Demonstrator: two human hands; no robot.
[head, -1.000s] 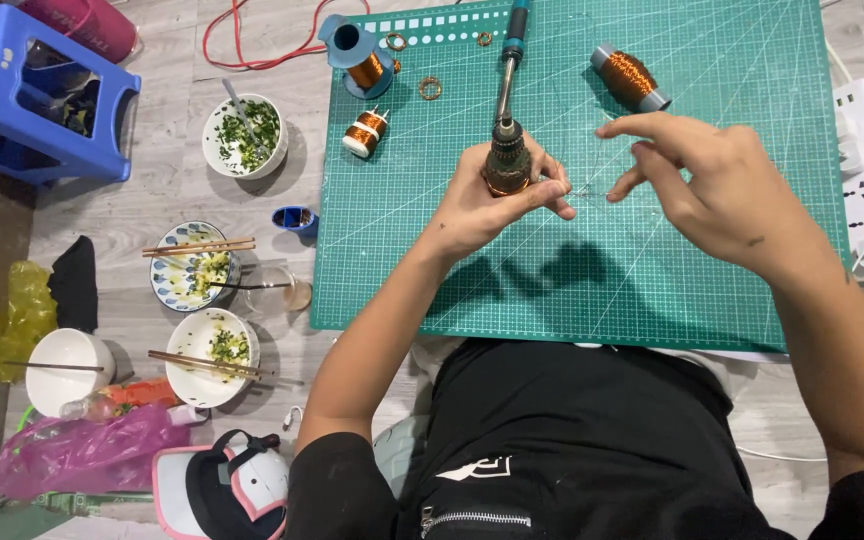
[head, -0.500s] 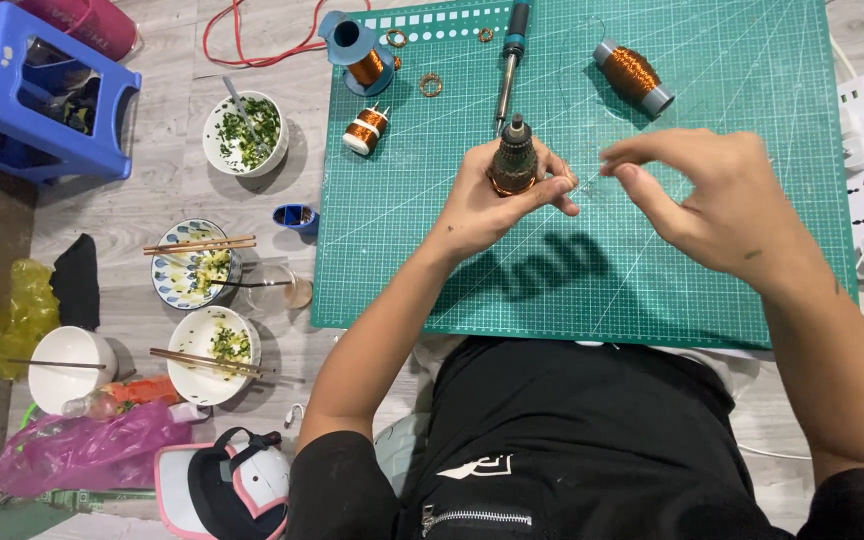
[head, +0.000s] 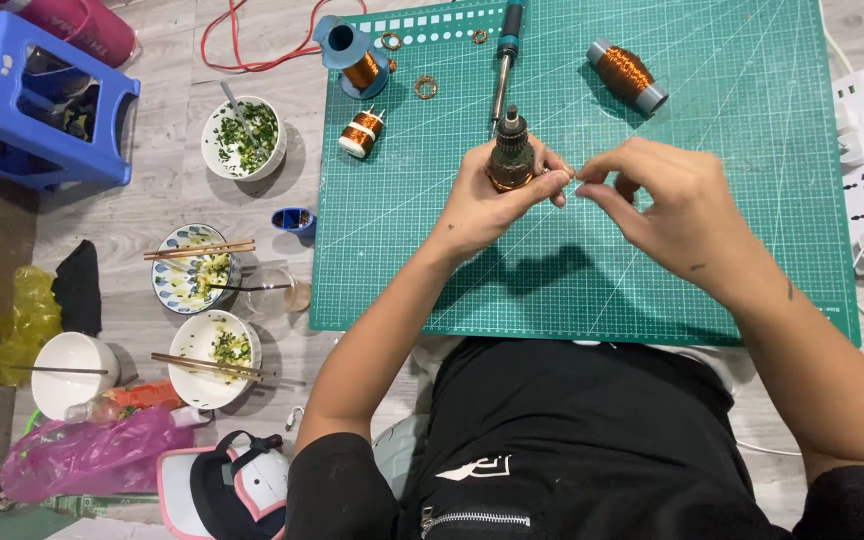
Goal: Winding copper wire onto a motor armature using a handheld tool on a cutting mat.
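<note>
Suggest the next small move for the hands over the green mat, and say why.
Probably draw the right hand slightly outward to tension whatever it pinches. The left hand holds the motor armature upright above the cutting mat, and the right fingertips meet right beside it. Any wire there is too thin to confirm, though copper wire spools lie nearby.

top: black short-sleeved shirt – sleeves end above the elbows
chest: small white emblem print, plus a zipper running below it
left hand point(head: 487, 200): bare – no glove
right hand point(head: 667, 200): bare, no rings
</note>
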